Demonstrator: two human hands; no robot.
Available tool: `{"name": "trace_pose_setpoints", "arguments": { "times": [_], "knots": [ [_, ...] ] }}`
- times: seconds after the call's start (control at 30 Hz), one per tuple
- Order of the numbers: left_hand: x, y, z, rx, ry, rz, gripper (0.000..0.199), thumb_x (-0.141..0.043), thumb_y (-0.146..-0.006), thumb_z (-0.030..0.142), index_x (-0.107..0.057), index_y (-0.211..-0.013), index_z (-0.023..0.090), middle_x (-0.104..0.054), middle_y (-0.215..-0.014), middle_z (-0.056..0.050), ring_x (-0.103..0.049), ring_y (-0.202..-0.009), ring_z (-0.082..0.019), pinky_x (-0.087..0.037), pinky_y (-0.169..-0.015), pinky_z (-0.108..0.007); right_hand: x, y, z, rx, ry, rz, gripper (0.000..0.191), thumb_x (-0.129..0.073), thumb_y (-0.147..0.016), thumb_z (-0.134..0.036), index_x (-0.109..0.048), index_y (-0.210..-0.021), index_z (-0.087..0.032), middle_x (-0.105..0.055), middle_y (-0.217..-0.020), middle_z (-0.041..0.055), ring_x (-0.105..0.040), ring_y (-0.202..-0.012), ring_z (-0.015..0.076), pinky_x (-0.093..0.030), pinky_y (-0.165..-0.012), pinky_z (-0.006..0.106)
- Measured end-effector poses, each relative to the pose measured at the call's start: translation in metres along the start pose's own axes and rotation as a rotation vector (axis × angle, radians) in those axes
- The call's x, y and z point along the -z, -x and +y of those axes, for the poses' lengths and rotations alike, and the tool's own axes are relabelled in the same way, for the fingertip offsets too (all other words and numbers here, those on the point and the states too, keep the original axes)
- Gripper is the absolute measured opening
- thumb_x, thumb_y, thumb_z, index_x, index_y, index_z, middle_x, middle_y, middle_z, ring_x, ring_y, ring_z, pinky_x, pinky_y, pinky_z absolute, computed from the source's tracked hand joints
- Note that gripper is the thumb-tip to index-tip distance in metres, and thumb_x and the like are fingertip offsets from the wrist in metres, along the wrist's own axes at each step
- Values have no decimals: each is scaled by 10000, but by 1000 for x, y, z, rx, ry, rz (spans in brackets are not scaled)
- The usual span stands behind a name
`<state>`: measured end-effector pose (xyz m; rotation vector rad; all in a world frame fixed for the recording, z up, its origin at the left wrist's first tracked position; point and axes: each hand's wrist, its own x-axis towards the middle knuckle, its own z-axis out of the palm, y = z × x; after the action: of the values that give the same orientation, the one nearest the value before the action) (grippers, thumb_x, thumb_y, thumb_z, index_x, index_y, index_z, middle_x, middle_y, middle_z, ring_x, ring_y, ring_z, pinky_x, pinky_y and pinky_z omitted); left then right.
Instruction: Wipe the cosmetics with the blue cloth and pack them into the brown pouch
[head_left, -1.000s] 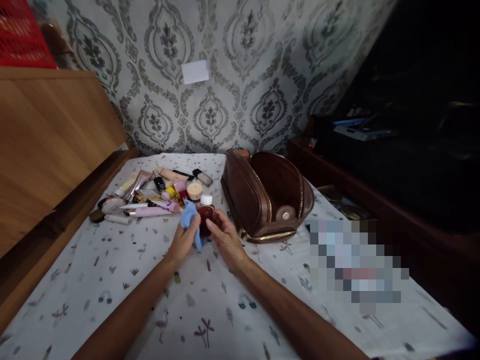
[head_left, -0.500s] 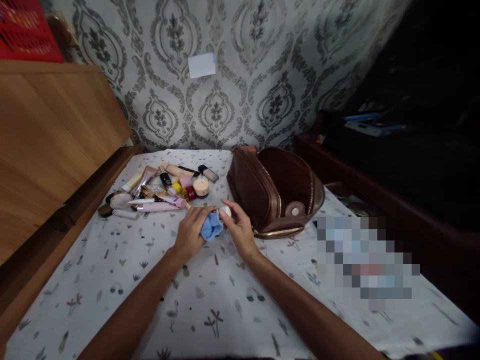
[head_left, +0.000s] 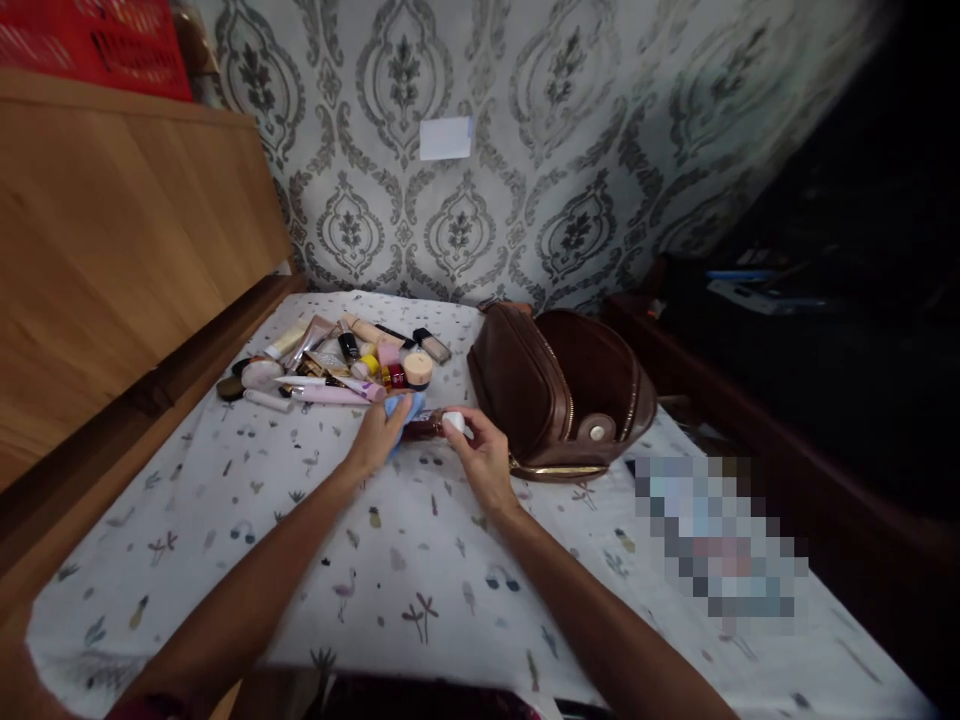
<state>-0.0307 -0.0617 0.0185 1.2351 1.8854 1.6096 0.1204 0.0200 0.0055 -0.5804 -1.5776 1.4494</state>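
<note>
My left hand (head_left: 377, 437) is closed on a light blue cloth (head_left: 406, 406), bunched at the left end of a small bottle. This bottle (head_left: 424, 427) has a dark brownish body and a white cap, and lies roughly level above the sheet. My right hand (head_left: 486, 458) pinches it at the cap end with thumb and fingers. Just beyond my left hand lies a pile of cosmetics, with a pink tube (head_left: 337, 394), a round beige-lidded jar (head_left: 418, 369) and a black-capped bottle (head_left: 348, 347). A brown leather bag (head_left: 517, 385) stands gaping to the right of my right hand.
A white patterned sheet (head_left: 315, 560) covers the surface. On the left rises a wooden cabinet (head_left: 142, 200) with a red basket (head_left: 97, 45) on top. A blurred-out flat item (head_left: 712, 535) lies at the right. Patterned wallpaper is behind.
The cloth has moved left off the bottle's middle, along with my left hand, and the brownish body now shows. My right hand keeps hold of the cap end. The view has shifted slightly.
</note>
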Motion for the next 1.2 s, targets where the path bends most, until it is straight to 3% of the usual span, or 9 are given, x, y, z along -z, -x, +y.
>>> {"name": "trace_pose_setpoints", "arguments": {
  "times": [0.07, 0.17, 0.27, 0.43, 0.6, 0.87, 1.0, 1.1, 1.2],
  "knots": [
    [4, -3, -1, 78, 94, -20, 581, -480, -912, 701, -702, -964, 167, -739, -879, -79, -703, -844, -235, -579, -770, -358, 2, -1, -3, 17, -12, -23, 406, -732, -814, -516, -690, -1046, -186, -727, -1047, 85, -663, -972, 212, -541, -901, 370],
    [5, -3, 2, 185, 210, -67, 609, -581, -811, 760, -671, -821, 157, -640, -613, -18, -597, -499, -163, -480, -440, -273, 4, -2, -7, 43, -38, -69, 412, -710, -844, -514, -676, -1106, -197, -722, -1134, 93, -659, -1062, 224, -524, -981, 399],
    [4, -1, 4, 213, 276, -52, 584, -694, -727, 741, -647, -789, 162, -569, -542, 32, -488, -404, -103, -385, -365, -221, 5, -3, -7, 47, -39, -72, 408, -706, -852, -504, -676, -1121, -199, -713, -1146, 93, -652, -1061, 217, -535, -956, 386],
    [3, 0, -1, 152, 298, 31, 531, -696, -756, 705, -638, -806, 180, -592, -618, 40, -486, -479, -86, -409, -440, -206, 5, -5, -3, -45, 27, -17, 471, -735, -785, -566, -650, -1051, -186, -646, -807, 17, -581, -700, 146, -477, -545, 241],
    [3, 0, -3, 68, 250, 64, 472, -628, -840, 653, -575, -731, 196, -561, -645, 38, -513, -583, -107, -442, -551, -217, 5, -4, -8, -78, 4, -122, 469, -688, -816, -592, -609, -1050, -194, -504, -592, -72, -436, -469, 87, -368, -441, 216],
    [8, 4, 17, -99, 19, 60, 320, -633, -862, 522, -670, -844, 205, -649, -826, -22, -595, -844, -198, -491, -846, -314, 4, -2, -14, -21, 74, -116, 363, -700, -823, -529, -658, -956, -194, -612, -716, -10, -509, -566, 118, -435, -529, 252],
    [2, 14, 29, -169, -70, 51, 252, -718, -800, 457, -712, -894, 223, -692, -1018, -72, -548, -1120, -269, -369, -1107, -409, 2, 6, -16, 230, 333, -182, 233, -647, -883, -384, -703, -1011, -198, -684, -913, 55, -582, -724, 165, -498, -699, 302],
    [2, 16, 30, -143, -68, 30, 246, -739, -776, 451, -720, -856, 220, -707, -961, -65, -567, -1101, -275, -362, -1122, -424, 4, 7, -19, 345, 408, -224, 240, -590, -936, -365, -691, -1068, -193, -690, -959, 70, -602, -770, 175, -510, -745, 310],
    [7, 9, 23, -43, -24, 62, 335, -694, -809, 533, -694, -787, 199, -702, -848, -53, -622, -989, -266, -468, -1002, -394, 8, 4, -24, 376, 395, -188, 240, -561, -974, -379, -677, -1065, -190, -684, -963, 67, -616, -811, 173, -509, -746, 296]
  ]
}}
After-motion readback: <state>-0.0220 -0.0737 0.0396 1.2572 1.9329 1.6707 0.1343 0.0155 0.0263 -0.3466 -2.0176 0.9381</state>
